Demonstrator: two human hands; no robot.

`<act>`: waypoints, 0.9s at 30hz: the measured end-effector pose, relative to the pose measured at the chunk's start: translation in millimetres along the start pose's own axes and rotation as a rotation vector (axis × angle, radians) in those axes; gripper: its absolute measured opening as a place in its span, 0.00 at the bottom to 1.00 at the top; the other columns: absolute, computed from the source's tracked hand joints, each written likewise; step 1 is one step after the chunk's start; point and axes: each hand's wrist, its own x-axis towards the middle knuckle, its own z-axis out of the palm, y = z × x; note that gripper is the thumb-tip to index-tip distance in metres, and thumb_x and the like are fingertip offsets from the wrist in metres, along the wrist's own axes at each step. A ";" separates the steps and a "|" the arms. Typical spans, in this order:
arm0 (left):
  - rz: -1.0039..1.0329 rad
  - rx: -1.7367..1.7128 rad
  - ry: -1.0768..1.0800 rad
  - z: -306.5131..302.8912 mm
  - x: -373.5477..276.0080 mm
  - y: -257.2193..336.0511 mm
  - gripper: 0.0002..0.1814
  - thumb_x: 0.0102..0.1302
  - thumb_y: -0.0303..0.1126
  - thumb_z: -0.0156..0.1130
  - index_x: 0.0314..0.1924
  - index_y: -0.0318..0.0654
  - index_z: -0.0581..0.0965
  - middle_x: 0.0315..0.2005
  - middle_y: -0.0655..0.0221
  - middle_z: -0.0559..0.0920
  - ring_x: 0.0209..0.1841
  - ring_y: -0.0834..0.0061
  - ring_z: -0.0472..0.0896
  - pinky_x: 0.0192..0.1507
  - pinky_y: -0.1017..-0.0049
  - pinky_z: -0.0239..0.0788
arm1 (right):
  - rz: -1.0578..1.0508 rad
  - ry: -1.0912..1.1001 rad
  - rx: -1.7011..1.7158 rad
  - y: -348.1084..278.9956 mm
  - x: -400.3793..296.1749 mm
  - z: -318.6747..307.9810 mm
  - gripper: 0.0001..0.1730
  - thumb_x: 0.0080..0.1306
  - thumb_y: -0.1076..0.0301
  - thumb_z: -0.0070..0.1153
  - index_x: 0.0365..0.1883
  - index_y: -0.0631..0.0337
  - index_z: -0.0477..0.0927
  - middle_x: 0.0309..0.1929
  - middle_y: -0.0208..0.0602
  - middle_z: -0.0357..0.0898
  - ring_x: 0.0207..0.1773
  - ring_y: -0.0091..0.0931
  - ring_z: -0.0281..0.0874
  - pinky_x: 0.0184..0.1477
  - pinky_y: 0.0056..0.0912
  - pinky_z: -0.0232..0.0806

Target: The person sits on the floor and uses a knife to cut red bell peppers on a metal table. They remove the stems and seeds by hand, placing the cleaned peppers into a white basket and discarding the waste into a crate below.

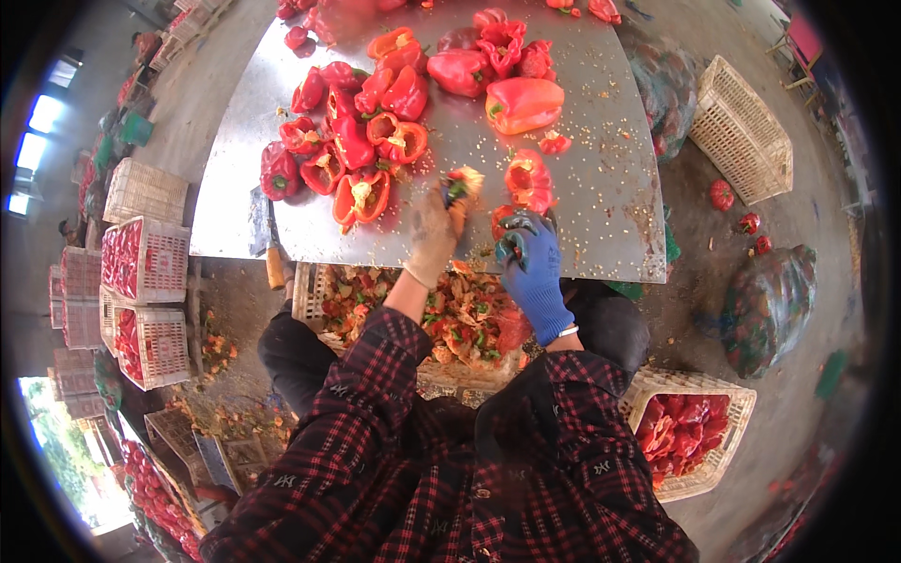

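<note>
My left hand (431,229), in a pale glove, is closed around a bell pepper core (464,181) with pale seeds and green bits; motion blurs it. My right hand (533,271), in a blue knit glove with dark coated fingers, is curled around a red pepper piece (501,219), mostly hidden by the fingers. Just beyond its fingertips lies a cut red pepper half (529,181), hollow side showing. Both hands are over the near edge of a metal table (591,232) strewn with seeds. Whole and opened red peppers (352,141) are heaped farther back, with an orange-red pepper (524,105) to their right.
Below the table edge, a crate (310,292) holds pepper cores and scraps (479,317). A wooden-handled blade (274,267) lies at the table's left corner. Right of me are a crate of red peppers (683,436), a filled mesh sack (767,310) and a tipped crate (742,130). Stacked crates (144,267) stand left.
</note>
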 end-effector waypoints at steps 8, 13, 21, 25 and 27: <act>0.101 0.340 -0.243 -43.6 48.6 62.3 0.32 0.57 0.39 0.64 0.60 0.34 0.68 0.51 0.49 0.74 0.50 0.55 0.76 0.50 0.64 0.70 | 0.252 0.248 0.537 52.8 -19.3 -27.3 0.23 0.57 0.81 0.57 0.52 0.64 0.73 0.50 0.43 0.75 0.53 0.30 0.74 0.53 0.32 0.68; 0.231 0.373 -0.259 -16.4 55.5 101.1 0.26 0.55 0.34 0.62 0.55 0.39 0.71 0.46 0.58 0.75 0.48 0.57 0.76 0.46 0.62 0.70 | 0.558 0.143 0.454 51.3 13.3 -17.4 0.37 0.56 0.72 0.63 0.64 0.63 0.64 0.57 0.48 0.71 0.55 0.37 0.74 0.55 0.36 0.69; 0.462 0.471 -0.542 12.7 45.2 95.6 0.10 0.58 0.30 0.55 0.41 0.41 0.76 0.36 0.66 0.79 0.42 0.64 0.80 0.39 0.66 0.73 | 0.417 -0.011 -0.206 48.7 20.5 -4.4 0.34 0.56 0.64 0.56 0.63 0.57 0.65 0.46 0.55 0.76 0.48 0.49 0.75 0.49 0.48 0.68; 0.462 0.454 -0.525 30.8 57.0 87.3 0.08 0.57 0.30 0.56 0.37 0.41 0.78 0.30 0.64 0.82 0.36 0.65 0.83 0.34 0.67 0.75 | 0.490 -0.033 -0.210 49.6 22.7 -2.4 0.32 0.56 0.64 0.54 0.61 0.57 0.69 0.43 0.55 0.78 0.48 0.49 0.76 0.49 0.49 0.68; 0.367 0.453 -0.543 39.6 65.9 85.0 0.08 0.56 0.31 0.57 0.36 0.40 0.78 0.30 0.62 0.82 0.33 0.64 0.83 0.33 0.67 0.75 | 0.558 -0.068 -0.232 49.2 27.9 -4.8 0.29 0.56 0.63 0.55 0.58 0.58 0.71 0.41 0.55 0.78 0.47 0.49 0.76 0.49 0.49 0.68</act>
